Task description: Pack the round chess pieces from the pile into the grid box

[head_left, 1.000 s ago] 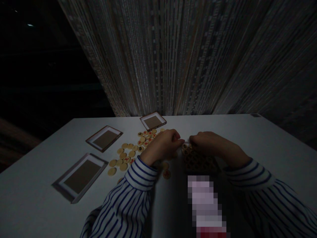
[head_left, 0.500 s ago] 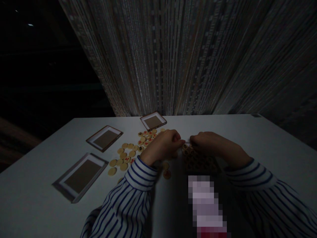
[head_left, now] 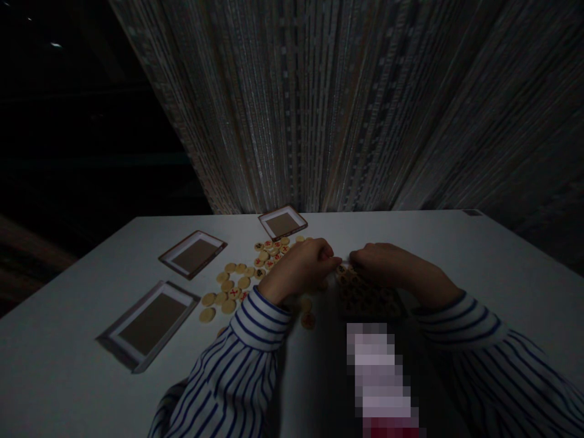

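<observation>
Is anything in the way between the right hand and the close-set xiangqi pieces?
Nothing visible: the right hand is at the far edge of the close-set xiangqi pieces. The nearby loose xiangqi pieces lie to their left, outside that gap. Shadow hides whether the fingertips touch.

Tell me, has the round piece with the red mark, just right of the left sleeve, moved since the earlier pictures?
No, the round piece keeps the same spot against the white table's back edge.
</observation>
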Tool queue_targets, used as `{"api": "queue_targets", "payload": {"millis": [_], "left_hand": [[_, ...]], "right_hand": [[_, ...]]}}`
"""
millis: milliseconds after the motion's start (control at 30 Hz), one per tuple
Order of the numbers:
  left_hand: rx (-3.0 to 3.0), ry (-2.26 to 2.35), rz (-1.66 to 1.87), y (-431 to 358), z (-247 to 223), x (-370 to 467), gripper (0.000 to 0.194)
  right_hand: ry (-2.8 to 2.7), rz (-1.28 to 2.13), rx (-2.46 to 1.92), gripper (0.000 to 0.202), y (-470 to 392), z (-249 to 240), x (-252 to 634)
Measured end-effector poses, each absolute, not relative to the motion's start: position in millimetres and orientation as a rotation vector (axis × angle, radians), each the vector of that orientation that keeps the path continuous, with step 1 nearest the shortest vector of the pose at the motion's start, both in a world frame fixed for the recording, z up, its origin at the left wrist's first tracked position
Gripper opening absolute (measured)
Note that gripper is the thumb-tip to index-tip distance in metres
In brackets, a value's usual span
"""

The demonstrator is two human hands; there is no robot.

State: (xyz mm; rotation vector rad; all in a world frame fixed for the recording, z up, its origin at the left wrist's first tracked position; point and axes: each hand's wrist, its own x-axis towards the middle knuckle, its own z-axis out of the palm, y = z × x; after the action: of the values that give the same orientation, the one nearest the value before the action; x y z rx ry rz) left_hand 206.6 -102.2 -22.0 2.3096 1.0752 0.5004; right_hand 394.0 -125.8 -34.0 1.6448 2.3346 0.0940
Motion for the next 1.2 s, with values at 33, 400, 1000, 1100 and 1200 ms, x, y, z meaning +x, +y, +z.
{"api": "queue_targets", "payload": {"millis": [33,400,1000,1100,1200], "left_hand": [[2.306,1.069,0.500,-102.1,-22.0,206.5,0.021],[2.292,1.049,0.515,-102.6,-22.0,206.5,0.021],[2.292,1.060,0.459,-102.5,-20.1,205.9,0.022],[2.290,1.067,0.460,-102.8,-19.8,206.1,0.021],[2.305,1.067,0.466,-103.2,-19.4,206.2,0.021]], "right_hand": [[2.332,0.089,1.644,0.029,-125.7,-33.9,393.9],[2.363,0.075,1.637,0.028,-128.0,-33.4,393.6],[2.373,0.098,1.639,0.025,-126.5,-36.9,394.6],[2.378,0.112,1.640,0.025,-125.9,-37.6,395.6],[2.371,0.109,1.636,0.025,-125.8,-37.0,395.4]]}}
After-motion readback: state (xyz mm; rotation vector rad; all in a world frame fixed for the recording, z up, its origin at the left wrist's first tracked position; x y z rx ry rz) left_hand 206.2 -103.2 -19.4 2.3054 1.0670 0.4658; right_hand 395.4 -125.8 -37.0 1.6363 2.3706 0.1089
